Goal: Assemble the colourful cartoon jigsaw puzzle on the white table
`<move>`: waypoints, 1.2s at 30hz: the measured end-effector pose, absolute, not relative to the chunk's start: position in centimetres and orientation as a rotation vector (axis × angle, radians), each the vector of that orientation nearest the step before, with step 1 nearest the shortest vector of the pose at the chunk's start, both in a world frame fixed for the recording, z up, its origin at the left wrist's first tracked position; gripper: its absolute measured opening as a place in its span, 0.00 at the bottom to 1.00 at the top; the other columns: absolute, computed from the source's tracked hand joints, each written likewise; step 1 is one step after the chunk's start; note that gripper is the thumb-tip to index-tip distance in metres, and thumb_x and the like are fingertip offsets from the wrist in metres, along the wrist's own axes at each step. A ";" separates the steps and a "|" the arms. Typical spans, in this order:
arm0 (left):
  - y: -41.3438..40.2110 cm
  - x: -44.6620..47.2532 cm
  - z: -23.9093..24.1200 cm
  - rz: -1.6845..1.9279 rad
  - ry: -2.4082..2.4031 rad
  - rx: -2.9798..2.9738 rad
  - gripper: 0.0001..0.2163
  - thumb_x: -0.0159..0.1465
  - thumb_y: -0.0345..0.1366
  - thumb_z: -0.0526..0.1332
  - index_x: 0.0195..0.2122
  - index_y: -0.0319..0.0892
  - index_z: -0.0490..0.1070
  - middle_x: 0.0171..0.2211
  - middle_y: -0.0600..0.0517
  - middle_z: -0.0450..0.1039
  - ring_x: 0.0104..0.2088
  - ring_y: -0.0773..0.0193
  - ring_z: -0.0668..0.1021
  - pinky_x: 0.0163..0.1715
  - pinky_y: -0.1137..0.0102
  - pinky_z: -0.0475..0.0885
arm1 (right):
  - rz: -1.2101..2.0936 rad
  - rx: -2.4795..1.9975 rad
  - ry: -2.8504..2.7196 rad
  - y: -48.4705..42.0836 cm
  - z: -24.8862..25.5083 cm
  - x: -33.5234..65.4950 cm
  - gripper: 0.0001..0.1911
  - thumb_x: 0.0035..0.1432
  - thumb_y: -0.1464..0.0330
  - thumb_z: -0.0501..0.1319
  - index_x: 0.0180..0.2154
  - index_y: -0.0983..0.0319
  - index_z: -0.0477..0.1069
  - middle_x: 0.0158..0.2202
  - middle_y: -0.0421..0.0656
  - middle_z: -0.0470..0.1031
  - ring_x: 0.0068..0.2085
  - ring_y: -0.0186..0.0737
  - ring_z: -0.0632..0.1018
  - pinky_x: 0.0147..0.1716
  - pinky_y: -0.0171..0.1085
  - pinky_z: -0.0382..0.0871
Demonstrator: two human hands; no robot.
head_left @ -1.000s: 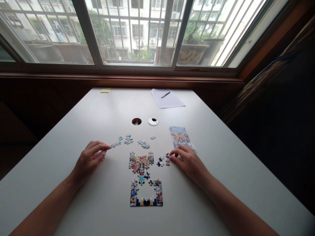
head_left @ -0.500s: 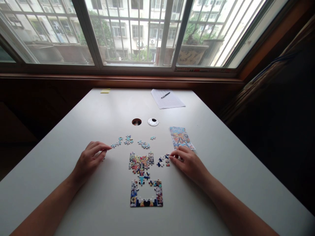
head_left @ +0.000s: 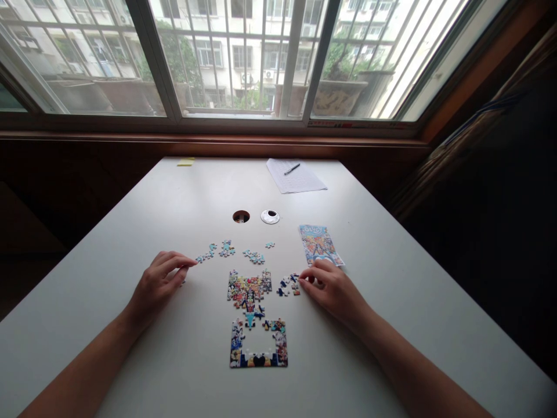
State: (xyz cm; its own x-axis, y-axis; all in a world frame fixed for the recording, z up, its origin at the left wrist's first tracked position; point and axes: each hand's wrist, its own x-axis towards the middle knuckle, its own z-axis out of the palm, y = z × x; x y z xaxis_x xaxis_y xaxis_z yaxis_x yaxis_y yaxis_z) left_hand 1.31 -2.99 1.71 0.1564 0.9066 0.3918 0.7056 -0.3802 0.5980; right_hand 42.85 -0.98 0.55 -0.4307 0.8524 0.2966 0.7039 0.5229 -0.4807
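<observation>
Left hand (head_left: 159,283): resting on the table (head_left: 391,302), fingers loosely curled and holding nothing; the forefinger tip lies just beside the blue pieces.
Blue pieces (head_left: 226,251): a loose scatter in small clumps, running rightward from that fingertip, beyond the joined sections.
Upper section (head_left: 249,287): a joined patch of puzzle in the middle, between the two hands.
Frame (head_left: 259,342): a joined border with a bare centre (nearest the person), just below the upper section; whether the two touch is hard to tell.
Loose pieces (head_left: 289,285): a few dark and white ones just right of the upper section, at the right fingertips.
Right hand (head_left: 333,287): flat on the table, fingers (head_left: 310,275) bent toward the loose pieces; it seems to pinch one, but the view is too small to be sure.
Picture card (head_left: 319,244): lies flat just beyond the right hand.
Far side: a hole (head_left: 241,216) and a round cap (head_left: 270,216) side by side, a yellow note (head_left: 185,162) at the left edge, a paper (head_left: 296,176) with a pen (head_left: 292,168) on it.
</observation>
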 end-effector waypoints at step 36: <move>-3.1 1.6 2.0 1.129 1.667 2.064 0.09 0.67 0.37 0.57 0.40 0.45 0.78 0.41 0.50 0.76 0.45 0.58 0.76 0.40 0.67 0.73 | 0.359 -1.270 -2.272 -0.9 0.0 43.0 0.09 0.65 0.69 0.61 0.43 0.56 0.78 0.36 0.44 0.74 0.38 0.42 0.75 0.40 0.41 0.69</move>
